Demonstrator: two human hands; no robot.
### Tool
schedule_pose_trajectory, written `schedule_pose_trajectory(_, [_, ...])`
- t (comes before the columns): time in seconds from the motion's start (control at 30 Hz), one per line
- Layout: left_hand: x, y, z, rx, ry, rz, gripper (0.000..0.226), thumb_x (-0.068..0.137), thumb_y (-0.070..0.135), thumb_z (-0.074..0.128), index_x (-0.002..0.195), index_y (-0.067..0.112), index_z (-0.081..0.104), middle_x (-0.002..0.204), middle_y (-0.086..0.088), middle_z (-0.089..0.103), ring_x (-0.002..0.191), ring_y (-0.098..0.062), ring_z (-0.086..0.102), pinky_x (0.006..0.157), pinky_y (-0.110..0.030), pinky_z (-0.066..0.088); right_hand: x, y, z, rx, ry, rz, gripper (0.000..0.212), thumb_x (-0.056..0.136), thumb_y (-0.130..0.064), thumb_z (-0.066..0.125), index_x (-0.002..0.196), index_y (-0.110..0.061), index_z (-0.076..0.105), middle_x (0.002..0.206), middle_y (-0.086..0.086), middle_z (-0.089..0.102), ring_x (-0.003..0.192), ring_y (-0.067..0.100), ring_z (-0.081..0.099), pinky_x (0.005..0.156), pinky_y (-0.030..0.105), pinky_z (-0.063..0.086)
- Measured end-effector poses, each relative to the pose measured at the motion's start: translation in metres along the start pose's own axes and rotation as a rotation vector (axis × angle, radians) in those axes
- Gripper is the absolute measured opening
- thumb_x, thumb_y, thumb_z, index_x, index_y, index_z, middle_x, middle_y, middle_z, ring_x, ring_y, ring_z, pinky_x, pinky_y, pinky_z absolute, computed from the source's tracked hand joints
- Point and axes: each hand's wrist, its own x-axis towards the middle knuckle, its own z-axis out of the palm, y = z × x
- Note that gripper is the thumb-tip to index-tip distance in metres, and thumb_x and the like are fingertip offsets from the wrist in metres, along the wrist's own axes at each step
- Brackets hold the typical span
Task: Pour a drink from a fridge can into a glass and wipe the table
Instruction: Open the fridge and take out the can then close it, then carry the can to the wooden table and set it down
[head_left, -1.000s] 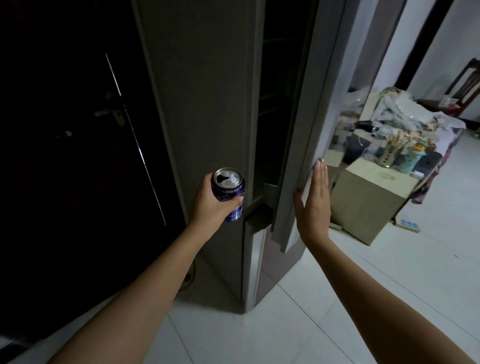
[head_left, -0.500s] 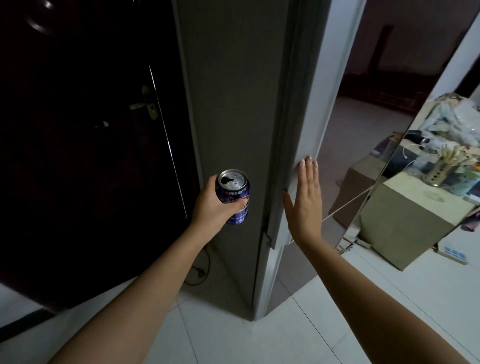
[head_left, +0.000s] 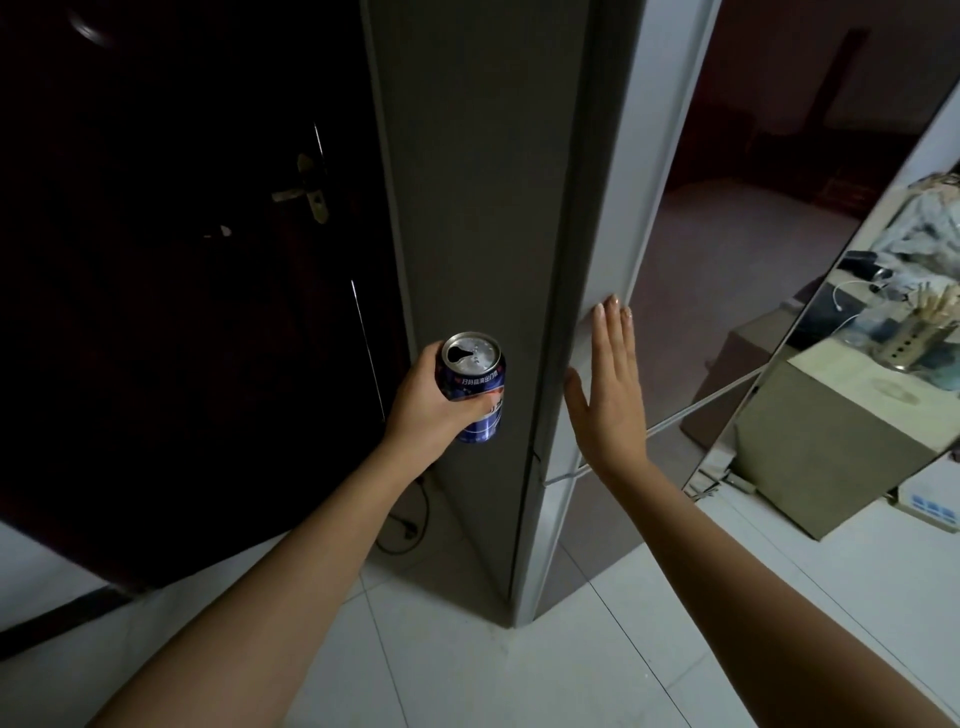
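White tile floor (head_left: 649, 649) runs open to the right and toward the camera; dim room overall. Grey fridge (head_left: 467, 208) stands dead centre, its near corner meeting the floor low in the view, side panel facing left. Fridge door (head_left: 613, 234) sits flush against the body's front edge. Dark wooden door (head_left: 182, 260) with a metal handle (head_left: 306, 195) fills the left, just beside the fridge side; a cable (head_left: 410, 525) loops on the floor at the fridge's base between them. Right of the fridge: a low cabinet (head_left: 831, 457) with a utensil holder (head_left: 914, 343) on its top, power strip (head_left: 930, 506) on the floor by it. Left hand (head_left: 431, 405) grips the blue can (head_left: 474, 384), upright, top already open, against the fridge side panel. Right hand (head_left: 608, 395) flat, fingers straight, palm on the fridge door near its edge.
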Motion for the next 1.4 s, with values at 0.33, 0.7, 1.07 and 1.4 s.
schedule_pose_trajectory(0.33, [-0.018, 0.007, 0.020, 0.012, -0.164, -0.033, 0.061, 0.068, 0.009, 0.079, 0.120, 0.018, 0.048, 0.104, 0.015, 0.057, 0.095, 0.004, 0.055, 0.084, -0.017, 0.048, -0.058, 0.009, -0.007, 0.529, -0.279, 0.599, 0.030, 0.097, -0.013, 0.039, 0.125, -0.011, 0.050, 0.118, 0.008, 0.061, 0.096, 0.013, 0.061, 0.086, 0.030, 0.052])
schedule_pose_trajectory(0.7, [-0.041, -0.011, 0.044, 0.057, -0.310, -0.056, 0.060, 0.068, 0.006, 0.078, 0.118, 0.018, 0.048, 0.099, 0.021, 0.055, 0.082, 0.026, 0.052, 0.067, 0.001, 0.043, -0.091, 0.008, -0.022, 0.861, -0.521, 0.991, 0.025, 0.096, -0.009, 0.037, 0.110, -0.003, 0.057, 0.106, 0.019, 0.065, 0.091, 0.025, 0.065, 0.078, 0.030, 0.055])
schedule_pose_trajectory(1.07, [-0.066, -0.031, 0.045, 0.067, -0.582, -0.045, 0.063, 0.067, 0.010, 0.079, 0.121, 0.018, 0.048, 0.114, 0.006, 0.059, 0.109, -0.009, 0.055, 0.082, -0.012, 0.049, -0.155, -0.012, -0.043, 0.883, -0.420, 1.136, 0.025, 0.096, -0.008, 0.037, 0.116, -0.008, 0.053, 0.116, 0.014, 0.060, 0.101, 0.028, 0.063, 0.088, 0.037, 0.052])
schedule_pose_trajectory(1.4, [-0.130, -0.031, 0.069, 0.107, -0.995, 0.016, 0.069, 0.066, 0.009, 0.080, 0.124, 0.019, 0.045, 0.116, 0.006, 0.055, 0.112, -0.013, 0.052, 0.097, -0.029, 0.044, -0.254, -0.063, -0.086, 0.854, 0.001, 1.345, 0.028, 0.097, -0.005, 0.033, 0.115, -0.004, 0.055, 0.103, 0.008, 0.065, 0.094, 0.026, 0.066, 0.086, 0.035, 0.054])
